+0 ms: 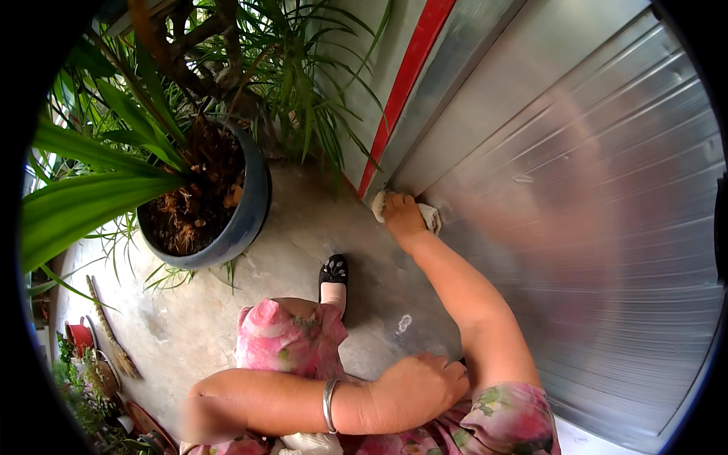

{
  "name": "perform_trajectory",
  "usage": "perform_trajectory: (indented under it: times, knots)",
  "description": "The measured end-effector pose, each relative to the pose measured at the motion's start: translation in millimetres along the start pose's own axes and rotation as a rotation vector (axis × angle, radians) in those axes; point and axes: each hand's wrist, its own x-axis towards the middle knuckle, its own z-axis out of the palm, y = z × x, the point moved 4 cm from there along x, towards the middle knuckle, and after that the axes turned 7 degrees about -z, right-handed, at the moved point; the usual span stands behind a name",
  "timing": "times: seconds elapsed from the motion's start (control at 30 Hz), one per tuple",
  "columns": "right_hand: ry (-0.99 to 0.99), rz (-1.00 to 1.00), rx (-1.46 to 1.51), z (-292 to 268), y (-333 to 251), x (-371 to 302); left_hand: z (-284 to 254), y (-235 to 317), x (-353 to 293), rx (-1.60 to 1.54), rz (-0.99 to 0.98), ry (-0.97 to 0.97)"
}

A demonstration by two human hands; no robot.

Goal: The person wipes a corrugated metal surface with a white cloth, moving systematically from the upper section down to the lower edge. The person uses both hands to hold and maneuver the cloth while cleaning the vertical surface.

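Note:
My right hand (406, 218) is closed on a whitish cloth (431, 218), which sticks out on both sides of the fingers. It presses the cloth low on the ribbed metal door (546, 189), near the door's bottom corner by the frame. My left arm, with a silver bangle (329, 406) at the wrist, lies across my lap. At its end my left hand (423, 390) is curled beside my right upper arm; whatever its fingers hold is hidden. Another piece of whitish cloth (307, 444) shows under my left forearm.
A large blue-grey pot (254, 205) with long-leaved plants stands on the concrete floor (296, 201) to the left. A red strip (402, 91) runs along the wall beside the door frame. A short broom (114, 334) and a red pot (79, 334) are at the far left.

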Motion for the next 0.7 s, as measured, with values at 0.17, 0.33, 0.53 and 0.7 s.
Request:
perform_trajectory:
  times: [0.17, 0.33, 0.53, 0.7]
  knots:
    - [-0.041, -0.037, 0.102, 36, -20, 0, -6, -2, 3, 0.071, -0.006, -0.014]
    - [-0.206, -0.048, 0.165, 39, -19, -12, -1, 0, 0, 0.137, 0.013, 0.012]
    - [0.018, 0.036, 0.081, -37, 11, -45, 13, 1, -4, 0.204, 0.0, -0.02]
    - [0.152, 0.154, -0.04, -129, 61, -83, 16, -5, 8, 0.233, 0.003, -0.093]
